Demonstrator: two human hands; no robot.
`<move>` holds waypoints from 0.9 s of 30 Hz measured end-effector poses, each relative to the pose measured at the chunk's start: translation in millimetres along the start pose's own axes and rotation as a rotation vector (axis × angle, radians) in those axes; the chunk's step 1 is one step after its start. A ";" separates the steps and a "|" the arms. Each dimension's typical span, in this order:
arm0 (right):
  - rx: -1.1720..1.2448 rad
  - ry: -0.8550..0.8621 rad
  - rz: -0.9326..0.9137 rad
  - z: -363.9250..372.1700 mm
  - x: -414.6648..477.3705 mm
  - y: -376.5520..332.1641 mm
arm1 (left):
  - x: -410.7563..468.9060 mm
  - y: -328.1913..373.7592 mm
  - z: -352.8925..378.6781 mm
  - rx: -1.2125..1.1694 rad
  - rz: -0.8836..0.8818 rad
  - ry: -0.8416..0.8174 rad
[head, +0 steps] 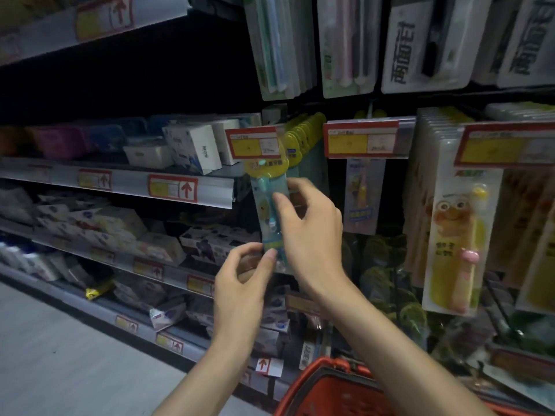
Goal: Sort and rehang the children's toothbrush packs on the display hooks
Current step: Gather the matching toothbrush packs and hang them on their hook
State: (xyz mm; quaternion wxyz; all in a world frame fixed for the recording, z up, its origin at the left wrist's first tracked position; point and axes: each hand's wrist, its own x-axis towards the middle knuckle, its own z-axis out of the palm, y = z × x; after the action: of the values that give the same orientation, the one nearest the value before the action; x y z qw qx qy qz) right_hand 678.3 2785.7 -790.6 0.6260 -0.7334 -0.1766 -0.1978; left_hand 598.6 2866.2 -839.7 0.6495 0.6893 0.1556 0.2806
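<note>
A blue children's toothbrush pack (265, 202) with a yellow header card hangs at the front of a row of like packs (303, 130) on a display hook. My right hand (309, 229) grips the pack's right edge at mid height, thumb on its front. My left hand (243, 280) pinches the pack's bottom end between thumb and fingertips. A red and yellow price tag (250, 142) sits just above the pack's header. The hook itself is hidden behind the tag and packs.
A single pack (362, 196) hangs on the hook to the right under another price tag (365, 139). Yellow frog-print packs (456, 229) fill the far right hooks. Adult toothbrush packs (348, 43) hang above. Boxed goods line shelves at left (192, 145). A red basket (339, 388) sits below my arms.
</note>
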 end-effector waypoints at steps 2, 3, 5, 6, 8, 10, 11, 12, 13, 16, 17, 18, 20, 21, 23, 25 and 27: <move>-0.005 -0.008 0.016 2.6 4.2 0.1 | 2.2 0.9 2.2 -0.021 0.005 0.026; -0.009 -0.013 0.024 4.3 5.8 0.2 | 2.9 1.2 3.2 -0.035 0.005 0.036; -0.022 -0.013 0.029 7.8 8.3 0.1 | 3.8 1.8 5.2 -0.055 -0.004 0.045; -0.027 -0.012 0.033 9.2 9.2 -0.2 | 4.3 2.0 6.0 -0.061 -0.010 0.048; -0.032 -0.008 0.032 11.9 10.0 -2.1 | 5.5 2.7 6.5 -0.075 -0.013 0.061; -0.037 0.009 0.025 13.9 10.2 -5.3 | 6.5 4.6 6.1 -0.090 -0.006 0.079; -0.031 0.020 0.026 14.0 9.7 -7.1 | 6.7 5.6 6.2 -0.098 -0.003 0.085; -0.018 0.029 0.029 13.8 9.2 -8.5 | 6.5 6.8 6.6 -0.105 0.001 0.089; -0.003 0.038 0.035 13.7 8.4 -9.4 | 5.9 7.6 7.1 -0.110 0.002 0.090; 0.038 0.059 0.071 12.4 4.7 -11.9 | 2.4 9.7 8.7 -0.110 0.001 0.083; 0.057 0.058 0.087 12.3 4.0 -12.4 | 1.1 10.5 9.3 -0.104 0.000 0.079; 0.076 0.055 0.107 11.9 3.8 -13.3 | -0.1 11.3 9.9 -0.098 -0.002 0.077; 0.093 0.053 0.133 10.5 4.3 -14.8 | -2.9 13.1 10.7 -0.097 -0.001 0.072; 0.098 0.048 0.141 9.7 4.7 -16.0 | -4.0 13.9 11.0 -0.102 -0.003 0.070; 0.108 0.035 0.159 8.2 4.7 -17.7 | -6.7 15.2 11.0 -0.117 -0.007 0.062; 0.093 0.018 0.148 7.2 3.6 -18.8 | -9.5 16.1 10.4 -0.121 -0.017 0.058; 0.080 0.007 0.132 7.7 1.4 -19.5 | -12.3 17.0 8.9 -0.135 -0.038 0.050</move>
State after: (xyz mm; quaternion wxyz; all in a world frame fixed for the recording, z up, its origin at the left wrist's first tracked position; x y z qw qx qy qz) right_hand 670.2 2796.4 -774.4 0.6669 -0.7173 -0.1335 -0.1514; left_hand 591.6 2850.1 -825.3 0.6957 0.6335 0.1658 0.2952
